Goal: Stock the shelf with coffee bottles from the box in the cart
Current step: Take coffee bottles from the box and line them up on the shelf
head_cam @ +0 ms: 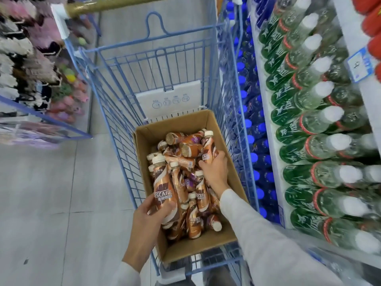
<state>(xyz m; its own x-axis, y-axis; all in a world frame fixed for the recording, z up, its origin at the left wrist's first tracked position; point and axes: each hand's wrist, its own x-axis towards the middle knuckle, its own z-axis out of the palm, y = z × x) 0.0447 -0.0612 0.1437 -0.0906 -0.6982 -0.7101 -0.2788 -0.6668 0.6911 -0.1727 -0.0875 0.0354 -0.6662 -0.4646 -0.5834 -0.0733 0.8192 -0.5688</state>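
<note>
An open cardboard box (223, 129) sits in a blue wire cart (115, 112) and holds several brown coffee bottles with cream caps, piled loosely. My left hand (151, 215) grips one upright coffee bottle (164, 190) at the box's near left side. My right hand (215, 169) reaches into the box's right side, its fingers curled round another coffee bottle (208, 149) lying among the pile.
To the right stands a shelf (266, 112) with rows of green-labelled, white-capped bottles (309, 104) and blue-capped bottles (252, 139) lower down. A white flattened carton (171, 100) leans in the cart behind the box. Racks of soft goods (31, 65) line the left of the tiled aisle.
</note>
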